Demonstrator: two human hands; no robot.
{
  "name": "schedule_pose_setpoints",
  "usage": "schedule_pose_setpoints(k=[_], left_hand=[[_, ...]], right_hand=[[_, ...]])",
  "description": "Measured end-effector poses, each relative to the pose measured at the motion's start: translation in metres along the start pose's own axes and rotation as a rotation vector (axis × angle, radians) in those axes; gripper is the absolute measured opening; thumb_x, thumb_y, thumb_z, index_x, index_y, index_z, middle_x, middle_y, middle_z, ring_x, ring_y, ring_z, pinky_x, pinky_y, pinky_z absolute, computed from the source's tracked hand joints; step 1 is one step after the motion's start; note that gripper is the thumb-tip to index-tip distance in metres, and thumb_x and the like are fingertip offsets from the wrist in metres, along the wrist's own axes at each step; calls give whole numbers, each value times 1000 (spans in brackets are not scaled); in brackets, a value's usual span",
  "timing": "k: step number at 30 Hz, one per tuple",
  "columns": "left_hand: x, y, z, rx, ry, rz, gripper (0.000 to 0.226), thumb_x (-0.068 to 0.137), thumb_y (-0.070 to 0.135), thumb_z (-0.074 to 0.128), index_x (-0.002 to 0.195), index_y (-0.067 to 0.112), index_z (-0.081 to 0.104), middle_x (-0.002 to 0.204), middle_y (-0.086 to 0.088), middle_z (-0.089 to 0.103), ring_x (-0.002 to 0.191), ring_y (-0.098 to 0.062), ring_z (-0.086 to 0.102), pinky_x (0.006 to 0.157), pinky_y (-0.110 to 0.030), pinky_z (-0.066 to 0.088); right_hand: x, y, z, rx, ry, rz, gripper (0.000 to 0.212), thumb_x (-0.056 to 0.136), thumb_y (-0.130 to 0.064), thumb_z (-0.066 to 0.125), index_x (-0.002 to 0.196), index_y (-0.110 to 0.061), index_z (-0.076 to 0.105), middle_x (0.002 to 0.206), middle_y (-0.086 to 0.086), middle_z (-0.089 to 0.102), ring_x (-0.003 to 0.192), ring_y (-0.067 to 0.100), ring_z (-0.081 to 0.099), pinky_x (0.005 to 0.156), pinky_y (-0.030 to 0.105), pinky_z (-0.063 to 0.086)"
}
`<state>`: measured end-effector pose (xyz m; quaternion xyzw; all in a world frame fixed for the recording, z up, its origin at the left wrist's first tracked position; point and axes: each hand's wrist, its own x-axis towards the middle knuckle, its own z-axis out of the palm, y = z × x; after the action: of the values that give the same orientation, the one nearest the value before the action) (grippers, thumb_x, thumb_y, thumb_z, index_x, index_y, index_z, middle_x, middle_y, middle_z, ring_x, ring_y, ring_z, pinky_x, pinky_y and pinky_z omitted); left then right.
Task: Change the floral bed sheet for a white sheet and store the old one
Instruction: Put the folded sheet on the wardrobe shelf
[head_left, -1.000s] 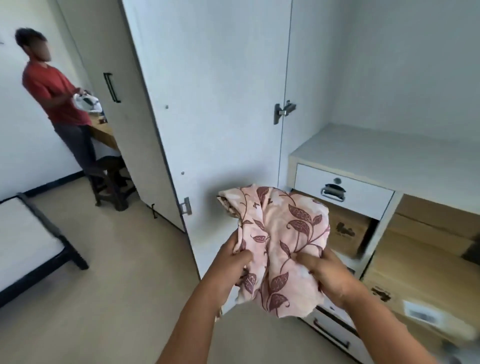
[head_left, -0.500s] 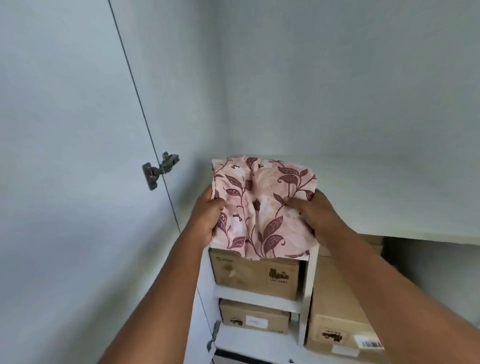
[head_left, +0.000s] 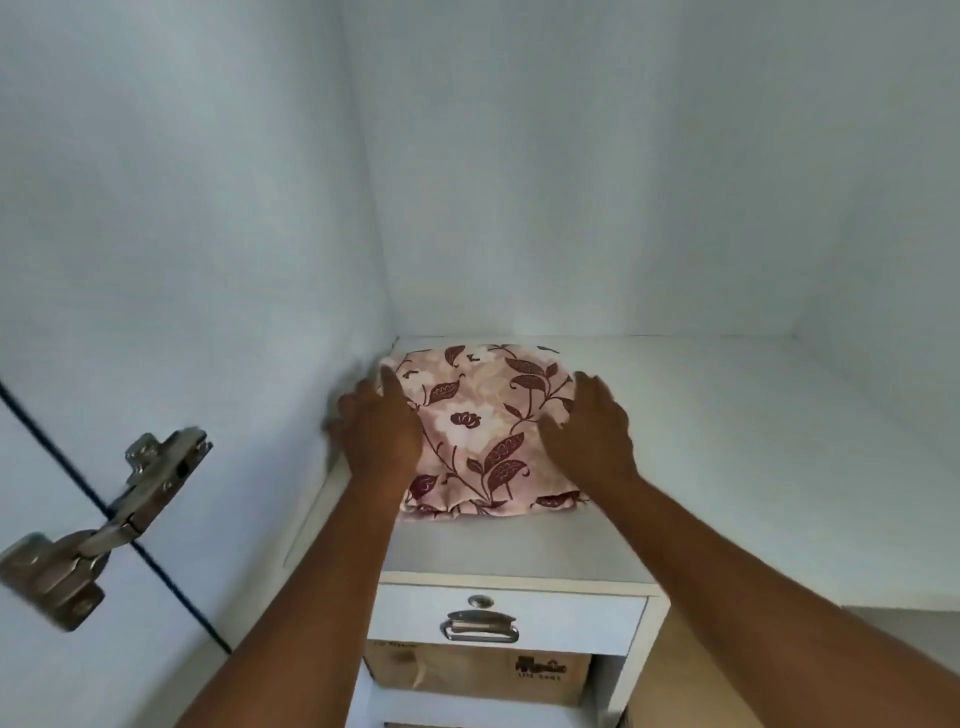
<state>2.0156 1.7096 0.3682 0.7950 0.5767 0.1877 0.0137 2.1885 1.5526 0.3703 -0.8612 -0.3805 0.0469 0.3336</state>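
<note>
Floral sheet (head_left: 483, 431), held up in the air half a second ago, now lies folded on the shelf (head_left: 727, 441) near its back left corner. Left hand (head_left: 382, 431) and right hand (head_left: 589, 436) lie flat on its flanks, fingers straight, pinching nothing. Storing looks nearly done. Bare shelf stretches rightward, and the sheet sits well back from the front edge.

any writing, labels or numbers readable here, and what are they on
"UN", then digits too blurred to read: on the cardboard box under the drawer, below a dark printed mark.
Faint print at that box's top left corner: too blurred to read.
Floral sheet, drawer front and hinge: no text to be seen.
</note>
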Motion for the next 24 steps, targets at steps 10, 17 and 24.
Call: schedule_pose_setpoints(k=[10, 17, 24], left_hand=[[26, 3, 53, 41, -326, 342, 73, 89, 79, 7, 155, 46, 3, 168, 6, 6, 154, -26, 6, 120, -60, 13], [24, -15, 50, 79, -261, 251, 71, 94, 74, 10, 156, 42, 13, 167, 0, 14, 153, -29, 14, 117, -62, 15], [-40, -19, 35, 92, -81, 274, 68, 96, 64, 20, 147, 25, 43, 153, -10, 44, 143, -35, 37, 111, -59, 32]], right_hand=[[13, 6, 56, -432, -201, -194, 80, 91, -80, 27, 160, -41, 14, 171, 1, 6, 157, 30, 2, 124, 54, 9], [10, 1, 53, -446, -288, -160, 86, 91, -81, 26, 162, -37, 7, 171, 4, -4, 156, 32, -9, 123, 60, 1], [-47, 5, 31, -447, -273, -192, 81, 96, -74, 27, 162, -32, 6, 171, 8, -9, 156, 33, -11, 123, 61, -1]])
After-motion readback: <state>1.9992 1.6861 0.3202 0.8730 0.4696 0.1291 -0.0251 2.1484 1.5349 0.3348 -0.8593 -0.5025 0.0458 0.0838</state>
